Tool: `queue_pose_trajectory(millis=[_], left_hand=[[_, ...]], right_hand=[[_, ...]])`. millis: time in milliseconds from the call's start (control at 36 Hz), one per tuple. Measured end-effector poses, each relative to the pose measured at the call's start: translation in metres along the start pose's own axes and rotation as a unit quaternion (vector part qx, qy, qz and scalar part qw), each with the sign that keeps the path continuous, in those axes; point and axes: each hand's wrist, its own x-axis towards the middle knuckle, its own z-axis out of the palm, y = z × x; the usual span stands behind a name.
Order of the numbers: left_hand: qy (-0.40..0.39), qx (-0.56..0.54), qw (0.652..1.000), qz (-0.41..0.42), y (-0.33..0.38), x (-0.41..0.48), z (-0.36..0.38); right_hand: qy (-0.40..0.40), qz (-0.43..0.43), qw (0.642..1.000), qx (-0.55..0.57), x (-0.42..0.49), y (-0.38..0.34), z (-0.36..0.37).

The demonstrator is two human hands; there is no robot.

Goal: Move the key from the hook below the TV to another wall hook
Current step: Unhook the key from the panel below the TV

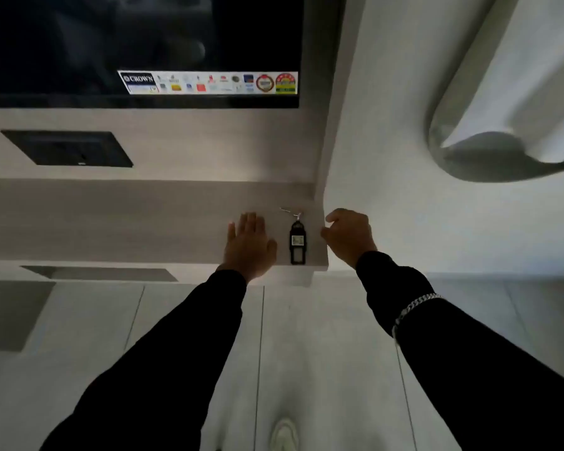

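hanging from a small metal hook [287,210] on the wood-grain wall panel [111,219] below the tv [144,43]: a key on a black tag fob [297,242], ring looped over the hook at the fob's 12 o'clock, body dangling straight down flat to the panel, near the panel's right end. probably parked there so as to hang free within easy reach, label window facing out. key blade itself too small to make out; only ring and fob readable. left hand [249,245] at the fob's 9 o'clock, just beside it, fingers extended and together, palm toward the panel, grip released and holding nothing; likely steadying against the panel or ready to stop the fob swinging. right hand [349,237] at the fob's 3 o'clock, fingers curled loosely inward with fingertips aimed at the fob, grip half-closed on nothing, not touching so far as can be told; seemingly shaped for a pinch on the ring or upper fob. black sleeves on both arms, chain bracelet [417,307] over the right sleeve. task not yet begun in effect: key not lifted. next move probably needing a lift up and outward to clear the hook tip rather than a straight pull. no second wall hook in view.
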Motion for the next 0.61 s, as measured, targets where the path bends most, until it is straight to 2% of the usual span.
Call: queue_pose_trajectory(millis=[83,306,472,556,611], left_hand=[[-0.005,-0.017,1.0,-0.003,-0.011,0.009,0.012],[0.059,0.019,0.998,0.016,-0.016,0.018,0.029],[0.064,0.022,0.998,0.02,-0.015,0.019,0.028],[0.064,0.023,0.997,0.021,-0.015,0.019,0.029],[0.064,0.026,0.997,0.022,-0.016,0.02,0.029]], right_hand=[[0.015,0.036,0.999,0.005,0.004,-0.007,0.016],[-0.054,0.14,0.989,-0.015,0.011,-0.012,0.038],[-0.033,0.163,0.986,0.017,0.016,-0.001,0.024],[-0.046,0.174,0.984,-0.003,0.016,0.001,0.017],[-0.058,0.198,0.978,0.026,0.014,0.003,0.012]])
